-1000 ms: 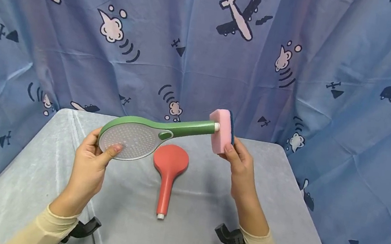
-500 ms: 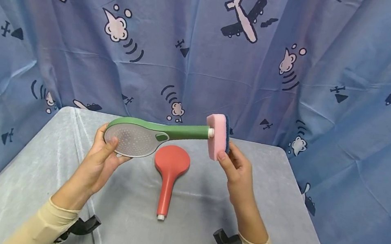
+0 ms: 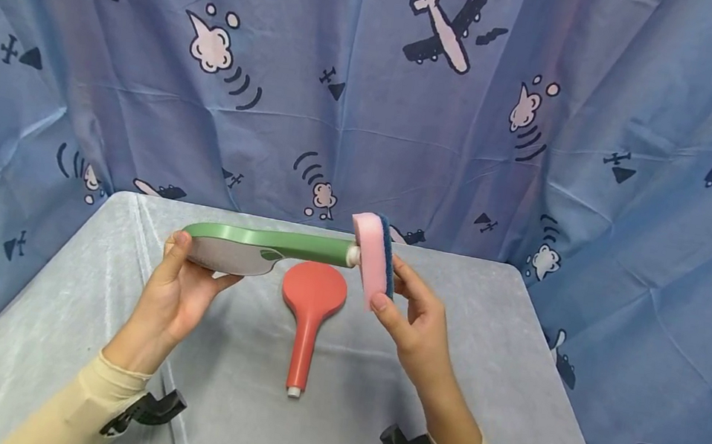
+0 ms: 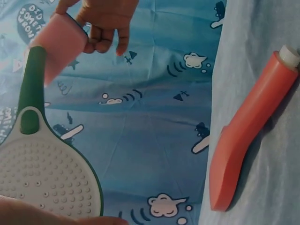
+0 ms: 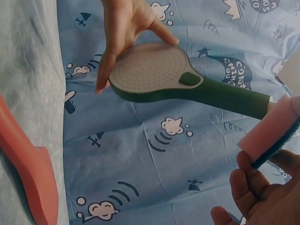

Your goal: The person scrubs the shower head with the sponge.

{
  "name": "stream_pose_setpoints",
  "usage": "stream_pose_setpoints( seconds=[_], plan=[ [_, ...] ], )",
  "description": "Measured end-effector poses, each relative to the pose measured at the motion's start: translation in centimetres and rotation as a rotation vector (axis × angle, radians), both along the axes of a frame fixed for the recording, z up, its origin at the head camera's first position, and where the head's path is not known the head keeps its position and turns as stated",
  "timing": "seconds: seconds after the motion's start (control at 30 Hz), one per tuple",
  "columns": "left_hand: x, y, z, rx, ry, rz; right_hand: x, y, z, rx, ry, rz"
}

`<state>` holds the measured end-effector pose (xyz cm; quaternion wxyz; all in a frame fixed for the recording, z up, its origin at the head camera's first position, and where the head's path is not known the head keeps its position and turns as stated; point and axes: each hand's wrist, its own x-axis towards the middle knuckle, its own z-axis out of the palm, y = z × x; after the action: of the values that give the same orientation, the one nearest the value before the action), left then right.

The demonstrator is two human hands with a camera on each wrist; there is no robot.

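Observation:
My left hand [image 3: 179, 304] grips the round head of a green shower head [image 3: 265, 242] by its edge, thumb at the near rim. The spray face is pale grey with small nozzles, and an oval green button [image 4: 30, 122] sits at the neck. Its handle points right and ends in a white connector [image 3: 353, 255]. Between thumb and fingers, my right hand [image 3: 419, 328] pinches a pink sponge [image 3: 371, 258] with a dark blue scouring side [image 3: 387, 256]. The sponge's pink side touches the white connector. Both things are held above the table.
A red shower head [image 3: 310, 313] lies on the grey cloth-covered table [image 3: 505, 422], white connector toward me. Behind the table hangs a blue curtain [image 3: 262, 112] printed with planes and clouds. Black camera mounts [image 3: 152, 409] sit on both wrists.
The green shower head has come level and its spray face has turned downward. My right hand has moved left and down with the sponge, which now tilts.

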<state>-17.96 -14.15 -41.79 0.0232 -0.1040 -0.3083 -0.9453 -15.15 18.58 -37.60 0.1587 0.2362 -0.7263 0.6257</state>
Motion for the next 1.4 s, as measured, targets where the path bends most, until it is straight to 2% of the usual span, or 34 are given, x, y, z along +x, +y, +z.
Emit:
stream_pose_setpoints(
  seconds=[0.33,0.5,0.57,0.63,0.7,0.77,0.83,1.0,1.1,1.27,1.4],
  plan=[
    [-0.3,-0.7,0.4,0.096,-0.094,-0.108,1.3,-1.2,0.1,0.038,0.027,0.049],
    [-0.4,-0.6,0.6,0.252,-0.104,-0.153,1.8,-1.8,0.0,0.059,0.059,0.12],
    [-0.3,-0.6,0.7,0.32,-0.143,-0.164,2.0,-2.0,0.0,0.073,0.07,0.144],
    [-0.3,-0.6,0.9,0.345,-0.194,-0.152,2.0,-2.2,0.1,0.09,0.08,0.16],
    [-0.3,-0.6,1.2,0.327,-0.239,-0.108,1.9,-2.2,0.2,0.115,0.086,0.168],
    [-0.3,-0.7,1.4,0.279,-0.247,-0.078,1.9,-2.1,0.3,0.14,0.08,0.161],
    [-0.2,-0.9,1.5,0.206,-0.206,-0.072,1.7,-1.9,0.4,0.16,0.07,0.139],
    [0.1,-1.1,1.2,0.156,-0.094,-0.131,1.1,-1.2,0.5,0.175,0.051,0.059],
    [0.1,-1.3,1.0,0.142,-0.085,-0.122,0.4,-1.0,0.5,0.176,0.035,0.022],
    [-0.3,-2.3,0.3,0.046,-0.172,-0.075,-0.5,-1.0,-0.2,0.196,0.003,-0.016],
    [-1.5,-3.3,-0.9,-0.075,-0.231,-0.047,-1.2,-1.0,-1.0,0.23,-0.001,-0.057]
  ],
)
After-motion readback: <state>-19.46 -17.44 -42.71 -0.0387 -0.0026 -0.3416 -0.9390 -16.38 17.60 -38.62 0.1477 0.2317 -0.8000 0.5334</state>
